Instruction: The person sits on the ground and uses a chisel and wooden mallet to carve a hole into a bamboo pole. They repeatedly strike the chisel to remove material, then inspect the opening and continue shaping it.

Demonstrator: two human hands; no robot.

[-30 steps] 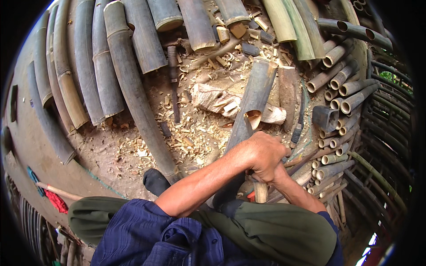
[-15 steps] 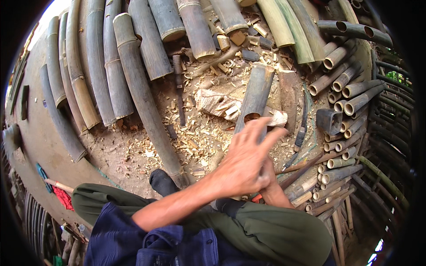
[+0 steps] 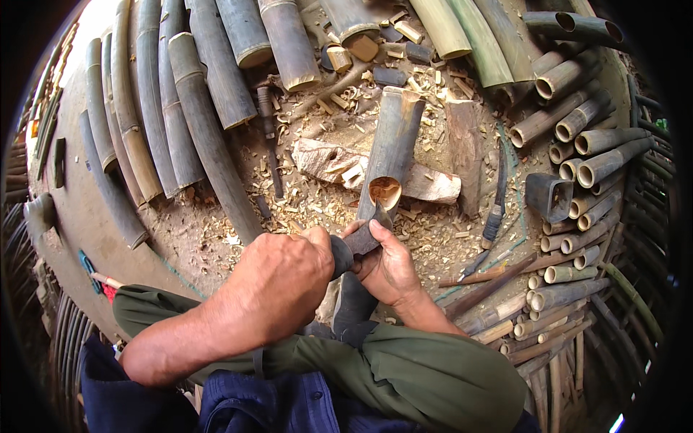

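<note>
A thick knife with a dark handle [image 3: 341, 256] lies across my two hands, its short, broad blade [image 3: 380, 213] pointing up at the bamboo. My left hand [image 3: 278, 281] is closed in a fist around the handle. Thumb on top and fingers curled beneath, my right hand [image 3: 391, 265] grips the knife near its blade. Just beyond is a grey bamboo section [image 3: 395, 133], resting on a pale wood block [image 3: 328, 163]. A round hole with a pale cut rim [image 3: 385, 192] opens in its near part, beside the blade's tip. The bamboo's lower end is hidden behind my hands.
Long bamboo poles [image 3: 209, 130] lie at the left and far side. Short cut tubes [image 3: 613, 162] are stacked at the right, by a dark square container [image 3: 548, 196]. Shavings [image 3: 317, 206] litter the ground. Another long-handled tool [image 3: 268, 141] lies left of the block.
My left hand, blurred above the right wrist before, has moved left and now holds the knife handle. My right hand, mostly covered earlier, shows with the blade. The view has shifted slightly.
</note>
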